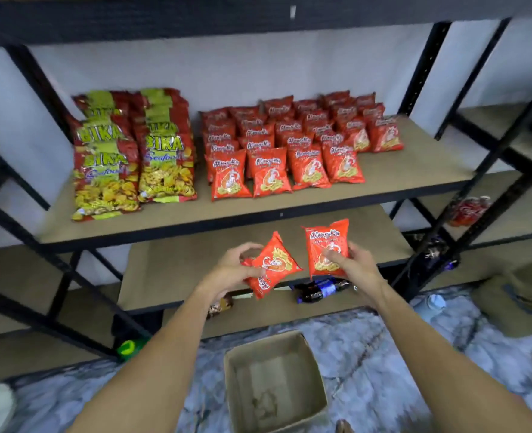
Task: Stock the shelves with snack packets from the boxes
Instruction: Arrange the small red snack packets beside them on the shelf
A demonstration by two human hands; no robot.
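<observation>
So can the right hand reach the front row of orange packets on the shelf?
Probably yes: the right hand, gripping one orange packet, is just below the shelf with open space up to the front row.

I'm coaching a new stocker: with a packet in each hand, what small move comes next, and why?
Probably raise the right hand and stand its packet at the right end of the front row of matching packets, where bare shelf shows. The left hand holds a second packet to follow.
</observation>
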